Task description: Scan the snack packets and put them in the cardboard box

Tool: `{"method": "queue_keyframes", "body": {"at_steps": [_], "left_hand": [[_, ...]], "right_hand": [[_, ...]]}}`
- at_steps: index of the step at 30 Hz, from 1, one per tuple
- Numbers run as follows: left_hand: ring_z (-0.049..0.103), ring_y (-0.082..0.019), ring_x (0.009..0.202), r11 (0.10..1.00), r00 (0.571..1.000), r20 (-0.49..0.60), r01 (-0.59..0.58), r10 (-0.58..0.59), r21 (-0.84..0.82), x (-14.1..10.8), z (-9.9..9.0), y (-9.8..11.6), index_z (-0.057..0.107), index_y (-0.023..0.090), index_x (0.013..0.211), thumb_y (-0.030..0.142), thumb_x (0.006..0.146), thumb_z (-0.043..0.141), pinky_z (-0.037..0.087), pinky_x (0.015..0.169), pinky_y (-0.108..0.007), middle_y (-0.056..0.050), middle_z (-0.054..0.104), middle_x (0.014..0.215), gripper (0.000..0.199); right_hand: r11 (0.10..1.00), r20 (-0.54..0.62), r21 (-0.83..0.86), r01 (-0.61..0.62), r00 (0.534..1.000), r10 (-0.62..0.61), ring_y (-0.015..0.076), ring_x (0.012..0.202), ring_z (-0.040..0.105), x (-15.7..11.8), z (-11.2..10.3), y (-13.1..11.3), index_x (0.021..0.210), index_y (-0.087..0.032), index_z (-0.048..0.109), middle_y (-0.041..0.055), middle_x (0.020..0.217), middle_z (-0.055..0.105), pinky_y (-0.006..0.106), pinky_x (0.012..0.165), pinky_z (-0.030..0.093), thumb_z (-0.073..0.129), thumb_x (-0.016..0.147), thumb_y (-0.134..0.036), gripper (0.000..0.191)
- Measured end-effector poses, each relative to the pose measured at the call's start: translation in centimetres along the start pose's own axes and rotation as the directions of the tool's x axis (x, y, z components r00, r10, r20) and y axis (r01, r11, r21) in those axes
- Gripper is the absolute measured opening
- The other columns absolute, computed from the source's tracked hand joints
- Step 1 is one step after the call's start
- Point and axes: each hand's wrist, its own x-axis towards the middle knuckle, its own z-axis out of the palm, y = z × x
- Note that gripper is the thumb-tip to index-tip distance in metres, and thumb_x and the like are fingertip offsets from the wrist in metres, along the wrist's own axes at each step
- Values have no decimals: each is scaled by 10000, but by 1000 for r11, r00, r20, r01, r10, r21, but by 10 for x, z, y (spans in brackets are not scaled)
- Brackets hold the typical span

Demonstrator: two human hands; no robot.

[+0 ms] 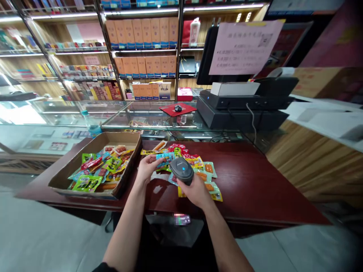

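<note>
Blue snack packet (pixel 165 158) is at the left hand (pixel 147 167), above the near-left edge of a loose pile of packets (pixel 209 167) on the dark red table (pixel 249 173). Thumb and fingers of that hand pinch its left end. The right hand (pixel 198 192) has its fingers wrapped about a grey handheld scanner (pixel 181 170), blue light showing, head just beside the packet.

Progress: judged partway. Taking the scanner as centre and twelve as straight ahead, packets lie loose from eleven round to four; a further mixed lot (pixel 113 164) fills much of the cardboard box (pixel 124 139) at nine. Which lot has been handled cannot be established, nor whether the held packet has been read.

Obstructions: the box's side wall stands between the left hand and its contents; the scanner and right hand hide part of the pile.

Surroundings: a mouse (pixel 178 108) on a red mat (pixel 167 109) at twelve; a bottle (pixel 94 130) at ten; a black case (pixel 241 118) with a trailing cable, and above it a monitor (pixel 207 56) bearing a pink sheet (pixel 244 49), at one. Boxed goods (pixel 144 32) line the shelves beyond, towards eleven.
</note>
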Motion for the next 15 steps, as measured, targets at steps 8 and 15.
{"method": "queue_keyframes", "body": {"at_steps": [8,15], "left_hand": [[726,-205,745,1000,999,36,-12,12,10,10,4,1,678,138,837,379,555,913,610,676,-325,-91,767,878,439],[725,-207,748,1000,999,38,-15,15,18,11,5,-1,674,143,840,380,556,910,609,661,-323,-97,768,898,439]], "right_hand": [[998,-46,-39,48,998,-50,285,944,724,7,-11,-12,956,-193,730,104,970,779,357,801,575,679,762,-291,223],[998,12,-56,11,1000,-11,271,837,739,7,-10,-7,905,-208,731,71,838,778,345,743,575,654,795,-310,169]]}}
